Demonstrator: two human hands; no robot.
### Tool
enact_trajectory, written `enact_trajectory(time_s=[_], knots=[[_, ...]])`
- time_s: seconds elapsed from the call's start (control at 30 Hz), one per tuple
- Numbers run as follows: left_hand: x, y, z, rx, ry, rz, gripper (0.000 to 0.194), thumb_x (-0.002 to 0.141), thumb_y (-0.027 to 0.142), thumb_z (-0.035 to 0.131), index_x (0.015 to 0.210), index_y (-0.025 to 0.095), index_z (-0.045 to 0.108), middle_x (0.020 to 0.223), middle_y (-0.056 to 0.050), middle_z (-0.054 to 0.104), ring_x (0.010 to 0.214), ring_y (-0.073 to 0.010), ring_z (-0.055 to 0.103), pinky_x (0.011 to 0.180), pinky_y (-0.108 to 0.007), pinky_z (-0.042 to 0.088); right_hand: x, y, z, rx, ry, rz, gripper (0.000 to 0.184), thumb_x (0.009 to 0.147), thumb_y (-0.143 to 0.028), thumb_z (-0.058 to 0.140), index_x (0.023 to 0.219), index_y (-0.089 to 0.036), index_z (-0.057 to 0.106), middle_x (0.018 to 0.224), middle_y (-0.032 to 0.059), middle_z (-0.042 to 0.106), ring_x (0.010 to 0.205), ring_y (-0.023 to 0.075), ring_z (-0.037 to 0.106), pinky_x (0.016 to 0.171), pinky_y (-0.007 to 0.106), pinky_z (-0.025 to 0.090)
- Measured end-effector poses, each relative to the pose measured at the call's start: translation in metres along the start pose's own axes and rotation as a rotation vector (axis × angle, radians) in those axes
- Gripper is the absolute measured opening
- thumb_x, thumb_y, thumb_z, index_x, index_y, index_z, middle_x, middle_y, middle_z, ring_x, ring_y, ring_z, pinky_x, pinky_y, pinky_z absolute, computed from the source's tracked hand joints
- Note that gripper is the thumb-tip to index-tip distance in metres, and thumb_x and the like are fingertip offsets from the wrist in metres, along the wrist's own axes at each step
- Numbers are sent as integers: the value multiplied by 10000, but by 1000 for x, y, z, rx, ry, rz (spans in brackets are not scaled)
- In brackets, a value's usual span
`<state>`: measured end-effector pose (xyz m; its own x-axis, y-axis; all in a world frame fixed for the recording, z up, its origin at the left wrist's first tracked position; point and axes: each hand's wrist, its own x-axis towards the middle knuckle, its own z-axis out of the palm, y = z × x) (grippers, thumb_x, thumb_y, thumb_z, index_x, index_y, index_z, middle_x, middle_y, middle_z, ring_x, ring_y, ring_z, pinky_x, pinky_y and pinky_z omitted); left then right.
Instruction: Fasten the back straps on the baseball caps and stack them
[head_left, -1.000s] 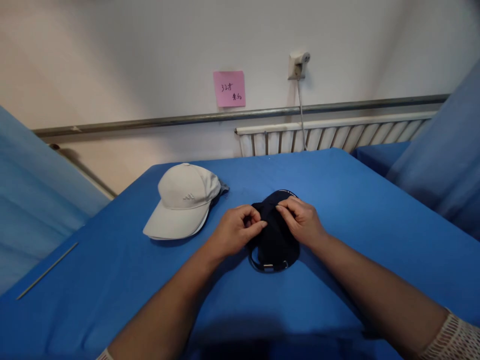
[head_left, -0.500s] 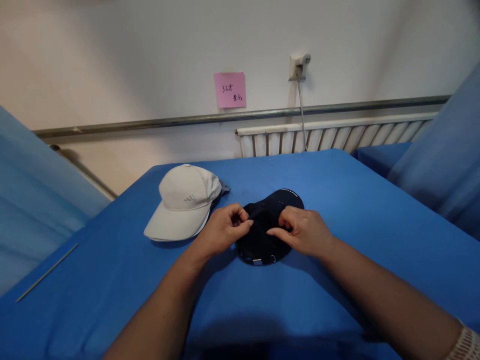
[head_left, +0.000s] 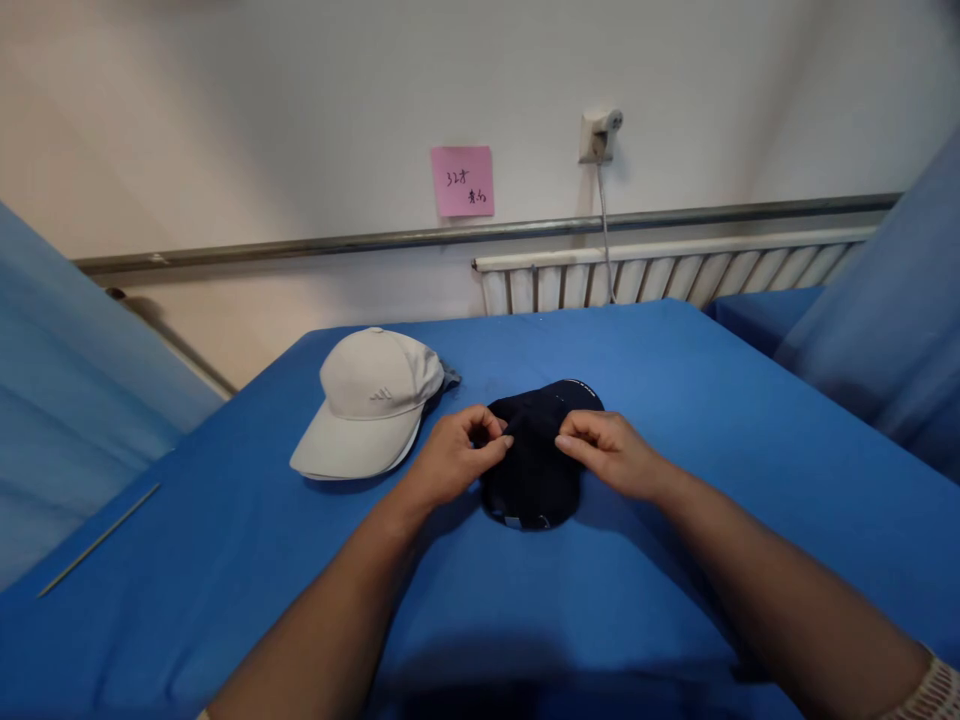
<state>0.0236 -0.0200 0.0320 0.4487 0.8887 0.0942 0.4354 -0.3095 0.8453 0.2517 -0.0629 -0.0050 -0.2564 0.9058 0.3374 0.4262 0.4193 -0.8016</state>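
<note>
The left hand (head_left: 452, 458) and right hand (head_left: 616, 453) both pinch one black baseball cap (head_left: 531, 480); one white baseball cap (head_left: 379, 385) sits nearby on blue cloth (head_left: 202, 570).

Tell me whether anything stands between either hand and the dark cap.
Nothing visible does: the left hand and right hand both pinch the dark cap. The white cap sits off to the left.

Upper centre, a pink note (head_left: 462, 207) reads "32" plus unclear handwriting (head_left: 478, 197); left of centre, a white cap (head_left: 360, 360) bears a slanted-bar logo (head_left: 382, 395); near centre, lettering (head_left: 583, 386) on a black cap (head_left: 532, 475) is illegible.
</note>
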Motion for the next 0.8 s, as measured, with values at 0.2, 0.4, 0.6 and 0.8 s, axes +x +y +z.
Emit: enact_trajectory(time_s=[0.2,0.4,0.6,0.8], knots=[[-3,5,-4,-50,-117,42,174,783,330,649,746,166,603,755,-15,610,682,-121,537,640,-251,446,2,19,-12,596,-217,208,388,844,-519,584,664,-201,454,568,-75,337,469,73,276,450,224,241],[-5,12,-15,64,-58,120,148,815,309,605,746,179,596,849,-31,666,810,-169,609,746,-292,474,-2,10,-14,570,-283,142,391,849,-500,591,627,-188,511,518,-62,400,439,74,338,434,223,268],[0,7,-35,224,-26,131,127,828,311,596,825,192,639,953,-43,695,878,-196,632,806,-317,474,12,31,-9,-1,337,119,148,840,-343,615,881,-207,655,791,20,646,711,159,604,671,310,494],[6,-8,-37,299,22,180,164,848,331,582,765,190,596,927,-29,683,845,-180,630,779,-299,463,18,47,-1,-222,158,-85,379,877,-227,569,1253,-269,588,1340,83,569,1254,225,521,1052,469,407]])
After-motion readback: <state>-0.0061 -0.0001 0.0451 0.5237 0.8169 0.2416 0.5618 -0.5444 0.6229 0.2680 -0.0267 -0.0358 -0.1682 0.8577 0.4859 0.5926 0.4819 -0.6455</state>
